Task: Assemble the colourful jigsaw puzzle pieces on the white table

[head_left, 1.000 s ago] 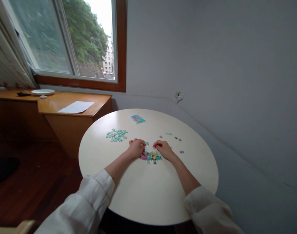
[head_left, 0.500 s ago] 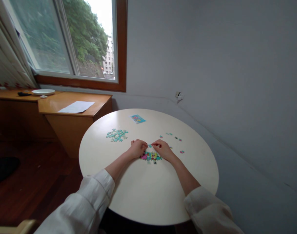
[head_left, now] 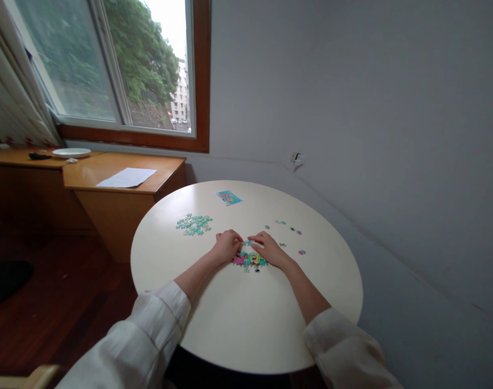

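A partly joined jigsaw puzzle (head_left: 254,259) with a yellow cartoon figure and a pink one lies in front of me on the round table. Just above its top edge are small light-blue puzzle pieces (head_left: 247,243), between my two hands. My left hand (head_left: 227,247) rests at the upper left of the joined part, fingers curled and the tips pinched at the edge of the blue pieces. Over the upper right corner is my right hand (head_left: 268,249), its thumb and forefinger apart, the forefinger reaching to the blue pieces. My palms hide part of the puzzle.
A heap of teal puzzle pieces (head_left: 194,225) lies on the left of the white table (head_left: 246,324). Several loose pieces (head_left: 295,230) are scattered to the right. The picture card (head_left: 229,198) lies at the back. A wooden desk (head_left: 165,173) with paper stands beyond, left.
My right thumb and forefinger have spread apart, and the forefinger has moved slightly left. My left hand has shifted a little left. More of the blue pieces between the hands shows.
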Demonstrator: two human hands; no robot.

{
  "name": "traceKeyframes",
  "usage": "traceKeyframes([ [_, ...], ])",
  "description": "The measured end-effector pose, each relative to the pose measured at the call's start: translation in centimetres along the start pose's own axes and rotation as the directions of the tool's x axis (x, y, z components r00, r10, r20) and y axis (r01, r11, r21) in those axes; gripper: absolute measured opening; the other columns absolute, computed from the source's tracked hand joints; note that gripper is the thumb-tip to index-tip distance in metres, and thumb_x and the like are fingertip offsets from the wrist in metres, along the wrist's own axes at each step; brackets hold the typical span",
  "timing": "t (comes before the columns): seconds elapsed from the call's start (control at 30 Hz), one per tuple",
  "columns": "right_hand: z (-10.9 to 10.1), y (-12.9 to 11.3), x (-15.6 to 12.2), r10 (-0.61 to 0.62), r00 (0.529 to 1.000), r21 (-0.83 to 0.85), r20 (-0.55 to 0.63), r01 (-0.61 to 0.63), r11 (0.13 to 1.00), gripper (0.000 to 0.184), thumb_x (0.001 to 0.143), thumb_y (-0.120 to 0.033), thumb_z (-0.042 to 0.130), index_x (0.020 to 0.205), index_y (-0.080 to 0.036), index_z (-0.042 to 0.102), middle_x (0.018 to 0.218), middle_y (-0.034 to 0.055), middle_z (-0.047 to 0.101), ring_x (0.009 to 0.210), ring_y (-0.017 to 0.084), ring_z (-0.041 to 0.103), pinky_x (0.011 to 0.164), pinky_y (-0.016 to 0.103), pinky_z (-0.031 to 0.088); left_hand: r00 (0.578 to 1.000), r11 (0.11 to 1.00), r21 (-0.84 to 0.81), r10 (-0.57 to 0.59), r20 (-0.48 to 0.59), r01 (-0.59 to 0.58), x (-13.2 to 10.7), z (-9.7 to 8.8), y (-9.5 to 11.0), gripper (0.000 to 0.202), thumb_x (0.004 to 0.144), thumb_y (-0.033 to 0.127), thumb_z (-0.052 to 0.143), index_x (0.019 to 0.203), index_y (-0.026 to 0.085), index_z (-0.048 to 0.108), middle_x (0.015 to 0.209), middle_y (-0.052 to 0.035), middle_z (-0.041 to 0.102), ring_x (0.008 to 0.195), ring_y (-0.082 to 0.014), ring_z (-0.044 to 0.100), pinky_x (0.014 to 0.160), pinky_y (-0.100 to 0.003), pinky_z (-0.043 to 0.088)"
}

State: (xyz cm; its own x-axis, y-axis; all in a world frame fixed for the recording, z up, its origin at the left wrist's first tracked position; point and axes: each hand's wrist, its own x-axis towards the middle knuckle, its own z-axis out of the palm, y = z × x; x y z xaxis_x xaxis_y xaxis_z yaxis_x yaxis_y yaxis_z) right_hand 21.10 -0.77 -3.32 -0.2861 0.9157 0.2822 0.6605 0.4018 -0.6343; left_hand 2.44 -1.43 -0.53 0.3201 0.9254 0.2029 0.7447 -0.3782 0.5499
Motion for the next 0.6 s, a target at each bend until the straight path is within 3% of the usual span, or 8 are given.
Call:
traceKeyframes([
  [0.6, -0.8, -1.8, 0.0, 0.009, 0.998, -0.085, 0.066, -0.004, 0.996, 0.032, 0.076, -0.015, 0.054, 0.105, -0.018, 0.065, 0.091, 0.0069, 0.056, 0.084, 0.017, 0.052, 0.085, 0.033, 0.041, 1.0, 1.0, 0.022, 0.004, 0.019, -0.004, 0.1, 0.1, -0.2, 0.019, 0.076, 0.022, 0.055, 0.087, 0.021, 0.07, 0.1, -0.006, 0.064, 0.099, -0.0208, 0.056, 0.093, -0.038, 0.034],
])
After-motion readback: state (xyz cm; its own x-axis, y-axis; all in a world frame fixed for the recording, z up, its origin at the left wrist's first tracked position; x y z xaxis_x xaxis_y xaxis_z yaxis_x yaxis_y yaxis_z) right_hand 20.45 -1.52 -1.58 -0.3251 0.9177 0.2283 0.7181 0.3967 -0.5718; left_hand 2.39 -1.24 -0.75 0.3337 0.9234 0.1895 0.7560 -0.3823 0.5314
